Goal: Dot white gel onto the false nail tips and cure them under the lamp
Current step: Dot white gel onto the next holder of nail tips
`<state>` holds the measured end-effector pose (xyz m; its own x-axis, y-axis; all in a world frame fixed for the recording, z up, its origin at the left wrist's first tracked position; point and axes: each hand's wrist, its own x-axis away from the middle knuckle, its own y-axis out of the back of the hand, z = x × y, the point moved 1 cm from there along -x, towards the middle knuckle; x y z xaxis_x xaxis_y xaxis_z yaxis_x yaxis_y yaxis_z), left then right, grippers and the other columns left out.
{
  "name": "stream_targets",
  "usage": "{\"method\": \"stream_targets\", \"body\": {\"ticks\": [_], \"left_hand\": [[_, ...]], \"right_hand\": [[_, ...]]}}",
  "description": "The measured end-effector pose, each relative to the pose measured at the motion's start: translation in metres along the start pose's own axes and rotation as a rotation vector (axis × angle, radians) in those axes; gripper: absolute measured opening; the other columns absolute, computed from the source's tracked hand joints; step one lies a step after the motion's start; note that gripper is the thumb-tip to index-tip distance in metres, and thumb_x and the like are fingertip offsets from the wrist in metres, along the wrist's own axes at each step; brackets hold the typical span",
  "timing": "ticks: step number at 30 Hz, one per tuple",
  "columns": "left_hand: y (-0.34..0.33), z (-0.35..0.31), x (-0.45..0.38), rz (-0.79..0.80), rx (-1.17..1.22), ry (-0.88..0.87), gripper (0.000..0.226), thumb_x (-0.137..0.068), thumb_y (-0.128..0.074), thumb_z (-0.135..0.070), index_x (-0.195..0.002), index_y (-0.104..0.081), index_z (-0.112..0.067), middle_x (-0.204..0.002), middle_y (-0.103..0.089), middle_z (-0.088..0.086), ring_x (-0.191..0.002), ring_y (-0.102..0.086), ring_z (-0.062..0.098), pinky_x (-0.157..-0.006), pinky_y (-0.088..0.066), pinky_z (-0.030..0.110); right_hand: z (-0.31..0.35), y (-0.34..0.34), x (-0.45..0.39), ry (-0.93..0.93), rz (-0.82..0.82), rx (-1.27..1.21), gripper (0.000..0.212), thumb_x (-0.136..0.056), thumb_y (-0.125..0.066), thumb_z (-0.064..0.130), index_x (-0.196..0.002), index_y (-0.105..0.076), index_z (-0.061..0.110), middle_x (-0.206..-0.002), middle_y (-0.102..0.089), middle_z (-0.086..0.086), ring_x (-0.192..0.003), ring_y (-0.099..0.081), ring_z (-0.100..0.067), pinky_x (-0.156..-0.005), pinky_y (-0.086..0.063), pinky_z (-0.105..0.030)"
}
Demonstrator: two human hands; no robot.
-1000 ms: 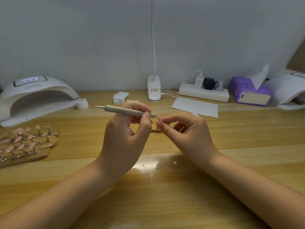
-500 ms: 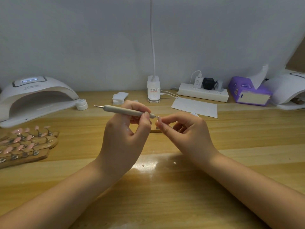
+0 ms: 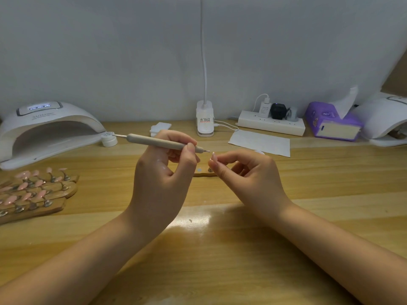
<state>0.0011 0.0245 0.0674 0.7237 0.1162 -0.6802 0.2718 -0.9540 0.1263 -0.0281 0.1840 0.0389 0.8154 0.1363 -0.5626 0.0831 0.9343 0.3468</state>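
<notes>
my left hand [image 3: 163,172] pinches the dotting pen [image 3: 163,143]; its tip sits just beside a nail tip [image 3: 213,155] pinched in my right hand [image 3: 248,175], mid-desk. dotting step, i judge; next needs a light, steady touch.

Wooden table [image 3: 308,183] bears lamp [image 3: 50,128], nail stands [image 3: 33,192], paper [image 3: 259,143].

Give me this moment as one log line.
left hand: holds dotting pen | right hand: pinches nail tip | pen tip near nail | lamp: lit
</notes>
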Motion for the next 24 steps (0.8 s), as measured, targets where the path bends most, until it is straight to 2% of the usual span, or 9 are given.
{"method": "stream_targets", "body": {"ticks": [13,24], "left_hand": [[-0.0016,-0.0004,0.0027,0.042,-0.044,-0.014,0.006,-0.087,-0.054,-0.016,-0.088,-0.059,-0.019,-0.076,-0.064,-0.004,-0.075,-0.064,0.014,-0.067,-0.052,0.019],[-0.0007,0.0005,0.002,0.032,-0.039,-0.008,0.006,-0.088,-0.054,-0.016,-0.088,-0.059,-0.019,-0.08,-0.065,-0.005,-0.074,-0.065,0.011,-0.067,-0.052,0.018]], "right_hand": [[0.0005,0.0,-0.0002,0.03,-0.004,-0.003,0.011,-0.084,-0.071,0.027,-0.093,-0.074,0.023,-0.079,-0.071,0.011,-0.06,-0.06,-0.019,-0.054,-0.051,-0.039],[0.0002,-0.0007,-0.0006,0.038,-0.005,0.003,0.012,-0.084,-0.069,0.033,-0.092,-0.074,0.026,-0.078,-0.071,0.013,-0.06,-0.06,-0.018,-0.054,-0.051,-0.038]]}}
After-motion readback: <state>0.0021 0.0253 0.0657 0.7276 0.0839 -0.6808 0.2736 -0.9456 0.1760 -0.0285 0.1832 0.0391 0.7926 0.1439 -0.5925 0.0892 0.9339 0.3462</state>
